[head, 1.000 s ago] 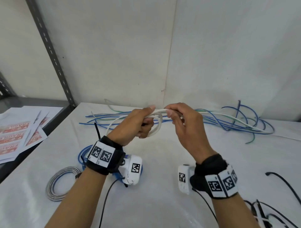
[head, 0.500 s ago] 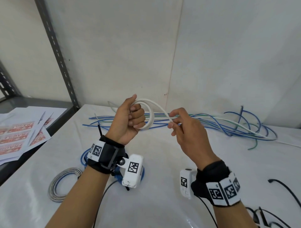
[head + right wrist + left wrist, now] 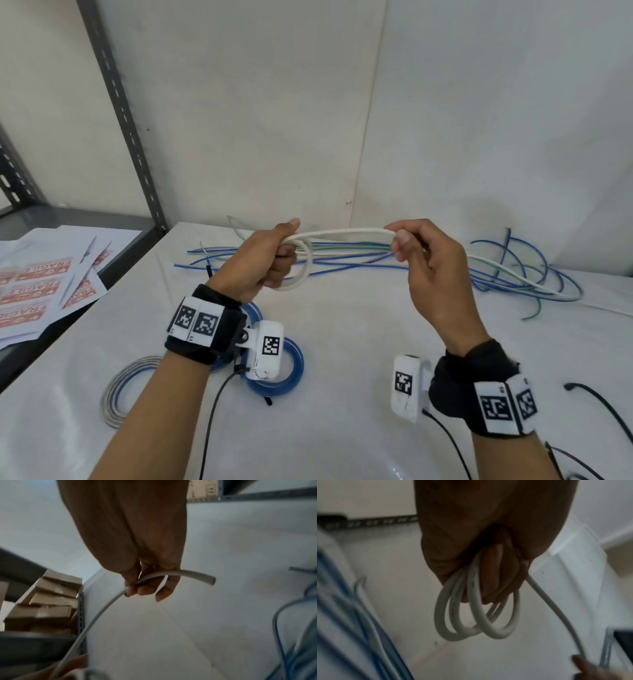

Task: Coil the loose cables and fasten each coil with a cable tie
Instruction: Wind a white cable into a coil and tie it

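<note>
Left hand (image 3: 263, 260) clamped round small coil of thick white round cable (image 3: 342, 233), held above white desk (image 3: 342, 342). Right hand (image 3: 428, 260) pinched same cable's straight run. Left wrist view showed three loops (image 3: 471, 615) hanging below fist. Right wrist view alone showed cut hollow end (image 3: 211, 581) sticking past fingers (image 3: 164, 588).

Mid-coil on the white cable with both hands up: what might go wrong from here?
1. The left hand grips the white cable's loops, which splay unevenly below the fingers; they could spring apart before a tie goes on.
2. The right hand pinches the white cable close to its cut end; that short tail may slip free.
3. No loose cable tie is clearly visible, so fetching one probably means a one-handed hold.
</note>
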`<state>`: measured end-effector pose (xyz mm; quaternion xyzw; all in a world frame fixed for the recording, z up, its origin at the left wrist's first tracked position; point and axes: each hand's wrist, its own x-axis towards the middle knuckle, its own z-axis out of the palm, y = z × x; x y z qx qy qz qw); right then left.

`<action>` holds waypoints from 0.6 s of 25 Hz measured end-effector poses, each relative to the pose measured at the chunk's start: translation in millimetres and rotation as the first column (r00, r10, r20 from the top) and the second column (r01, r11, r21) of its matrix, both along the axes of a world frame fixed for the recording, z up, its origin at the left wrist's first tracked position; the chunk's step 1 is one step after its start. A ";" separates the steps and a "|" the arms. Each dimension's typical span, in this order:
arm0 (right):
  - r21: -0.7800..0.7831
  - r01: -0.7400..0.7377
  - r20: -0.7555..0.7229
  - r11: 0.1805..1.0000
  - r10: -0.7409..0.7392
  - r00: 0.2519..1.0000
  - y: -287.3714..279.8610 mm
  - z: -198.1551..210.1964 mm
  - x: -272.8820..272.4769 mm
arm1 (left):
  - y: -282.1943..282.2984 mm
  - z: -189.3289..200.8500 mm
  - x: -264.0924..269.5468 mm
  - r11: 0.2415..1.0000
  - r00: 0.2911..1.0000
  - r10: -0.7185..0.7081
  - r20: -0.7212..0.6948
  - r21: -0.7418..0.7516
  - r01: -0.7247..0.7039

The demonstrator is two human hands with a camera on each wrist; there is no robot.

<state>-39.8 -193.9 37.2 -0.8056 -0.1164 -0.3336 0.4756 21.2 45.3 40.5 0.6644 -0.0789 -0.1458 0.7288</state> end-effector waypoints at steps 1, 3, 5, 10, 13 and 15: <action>0.062 -0.037 -0.028 0.997 0.039 0.999 4.7 0.0 -0.6 | -2.3 0.1 -1.1 0.991 0.996 -0.061 -0.058 -0.120 0.054; 0.022 -0.078 -0.104 0.997 0.079 0.991 15.8 -7.2 0.1 | -8.6 1.3 -3.2 0.931 0.980 -0.148 -0.133 -0.353 0.092; -0.081 -0.117 -0.226 0.990 0.096 0.969 22.3 -14.4 0.4 | -13.3 1.0 -2.9 0.865 0.975 -0.172 -0.141 -0.496 0.081; 0.022 -0.291 -0.364 0.956 0.279 0.889 22.8 -14.4 -1.7 | -9.6 1.1 -1.3 0.735 0.968 -0.207 -0.142 -0.675 0.058; 0.062 -0.437 -0.373 0.897 0.427 0.823 27.1 -16.4 -2.4 | -11.5 5.2 -3.3 0.688 0.973 -0.207 -0.100 -0.722 0.072; 0.082 -0.410 -0.275 0.908 0.416 0.867 34.6 -14.6 -5.4 | -18.8 7.5 -9.1 0.677 0.979 -0.193 -0.071 -0.731 0.080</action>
